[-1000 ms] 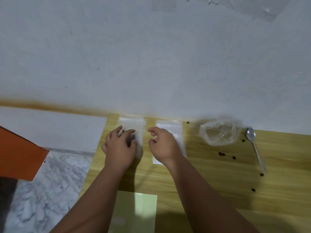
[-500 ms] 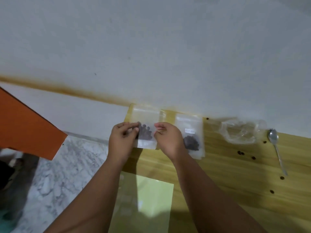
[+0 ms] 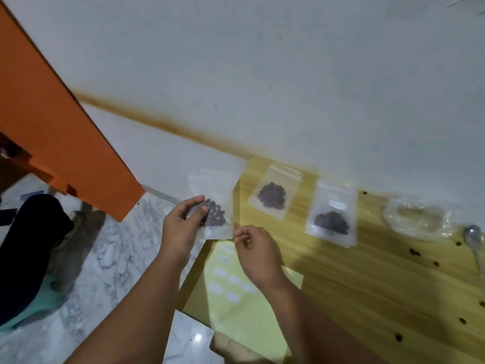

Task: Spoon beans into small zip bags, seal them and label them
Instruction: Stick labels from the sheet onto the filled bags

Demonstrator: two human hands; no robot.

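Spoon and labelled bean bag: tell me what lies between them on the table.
In the head view, a crumpled clear plastic bag lies between the labelled bean bag and the spoon, with a few loose beans on the table.

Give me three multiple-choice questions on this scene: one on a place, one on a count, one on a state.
1. Where is the spoon?
A) right of the crumpled plastic
B) in a hand
C) inside a bag

2. How many zip bags hold beans?
A) one
B) three
C) five

3. The leftmost bag is
A) lying flat
B) pinched in the left hand
C) under the spoon

Answers:
1 A, it lies on the table beside the plastic.
2 B, the leftmost bag, middle bag and labelled bag.
3 B, thumb and fingers grip it, clear of the table.
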